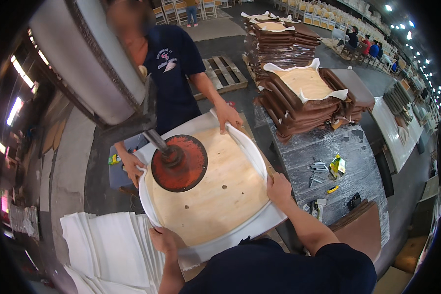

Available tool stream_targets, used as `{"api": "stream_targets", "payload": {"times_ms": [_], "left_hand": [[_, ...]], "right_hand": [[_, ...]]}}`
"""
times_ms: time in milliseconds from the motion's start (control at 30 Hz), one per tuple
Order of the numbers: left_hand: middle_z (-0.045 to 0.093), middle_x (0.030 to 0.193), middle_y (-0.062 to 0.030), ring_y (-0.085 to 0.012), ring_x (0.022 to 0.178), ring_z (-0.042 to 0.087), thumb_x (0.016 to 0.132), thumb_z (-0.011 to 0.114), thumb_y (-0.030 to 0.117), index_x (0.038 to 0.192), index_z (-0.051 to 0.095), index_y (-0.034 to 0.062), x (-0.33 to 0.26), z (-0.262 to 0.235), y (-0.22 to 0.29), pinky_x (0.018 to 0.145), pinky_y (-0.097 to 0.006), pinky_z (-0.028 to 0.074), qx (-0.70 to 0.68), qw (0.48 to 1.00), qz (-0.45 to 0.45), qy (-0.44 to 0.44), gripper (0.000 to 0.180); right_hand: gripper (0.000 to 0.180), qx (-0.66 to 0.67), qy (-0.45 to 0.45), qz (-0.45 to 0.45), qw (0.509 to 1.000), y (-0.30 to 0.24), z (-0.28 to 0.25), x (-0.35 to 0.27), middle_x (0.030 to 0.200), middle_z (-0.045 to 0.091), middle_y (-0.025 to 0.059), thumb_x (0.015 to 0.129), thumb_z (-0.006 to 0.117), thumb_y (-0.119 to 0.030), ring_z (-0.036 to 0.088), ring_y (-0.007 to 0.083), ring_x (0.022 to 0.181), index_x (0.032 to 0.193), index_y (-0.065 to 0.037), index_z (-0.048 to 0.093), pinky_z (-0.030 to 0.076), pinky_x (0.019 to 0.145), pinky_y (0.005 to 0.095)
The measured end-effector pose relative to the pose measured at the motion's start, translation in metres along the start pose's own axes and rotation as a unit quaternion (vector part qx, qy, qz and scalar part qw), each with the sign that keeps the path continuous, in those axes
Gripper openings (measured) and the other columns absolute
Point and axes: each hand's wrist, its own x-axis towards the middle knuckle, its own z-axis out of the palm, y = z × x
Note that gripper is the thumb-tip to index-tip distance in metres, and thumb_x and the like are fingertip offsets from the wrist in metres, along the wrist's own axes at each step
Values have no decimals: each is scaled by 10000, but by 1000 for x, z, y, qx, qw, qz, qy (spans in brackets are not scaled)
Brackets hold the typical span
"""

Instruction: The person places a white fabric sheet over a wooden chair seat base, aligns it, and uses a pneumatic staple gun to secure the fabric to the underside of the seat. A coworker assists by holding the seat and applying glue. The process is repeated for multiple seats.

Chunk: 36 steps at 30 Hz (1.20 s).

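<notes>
A pale plywood seat panel [225, 196] lies beneath a press with a round red disc [193, 169] bearing down on its far left part. White cover material [259, 213] wraps up around the panel's rim. My left hand [165, 240] is closed on the cover's near left edge, its fingertips partly hidden. At the right corner, my right hand [278, 188] grips the same cover with fingers curled over the edge. Across from me, a co-worker's two hands [229, 116] hold the far edge and far left corner.
The press column [98, 54] stands at upper left. White sheets [112, 245] are piled at lower left. To the right, a plastic-wrapped table [299, 166] carries staple strips [317, 169], a yellow cutter [332, 189] and brown seat pads [299, 110]. A wooden pallet [225, 73] lies behind the co-worker.
</notes>
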Motion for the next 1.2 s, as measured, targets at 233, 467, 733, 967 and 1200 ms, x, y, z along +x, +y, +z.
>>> {"api": "stream_targets", "payload": {"times_ms": [233,467,733,967,1200], "left_hand": [[704,970,-257,-537,945,673,1079,559,293,970,593,27,5,4,1,840,-649,502,2,1000,-13,-7,289],[718,1074,-237,-515,1033,681,1075,565,323,1051,598,28,12,-1,-5,878,-640,519,9,998,-39,-50,297],[715,1042,-232,-512,1005,679,1070,590,333,1020,592,36,12,0,-8,853,-635,515,-14,998,-42,-39,300],[710,1049,-206,-495,1011,681,1072,602,342,1020,584,47,12,2,-12,847,-628,519,-23,997,-53,-44,300],[753,946,-218,-494,920,709,1094,615,376,973,630,13,22,-1,-23,799,-601,525,-54,996,-28,-70,383]], "right_hand": [[220,-3,9,-5,1000,5,1,-1,970,720,212,1054,669,-280,718,476,910,1047,-63,703,568,825,593],[334,-15,-117,6,993,11,-5,17,991,771,253,1052,675,-356,743,501,949,1011,-31,739,579,848,604],[467,-47,-162,0,986,21,-8,22,972,762,298,1062,650,-419,743,525,947,913,11,755,576,859,608],[486,-26,-152,-32,987,25,-7,22,963,755,304,1081,629,-412,736,538,937,898,20,755,572,848,620],[511,-8,-149,-71,986,30,-6,24,882,738,302,1066,671,-452,743,511,884,884,18,753,564,777,579]]}}
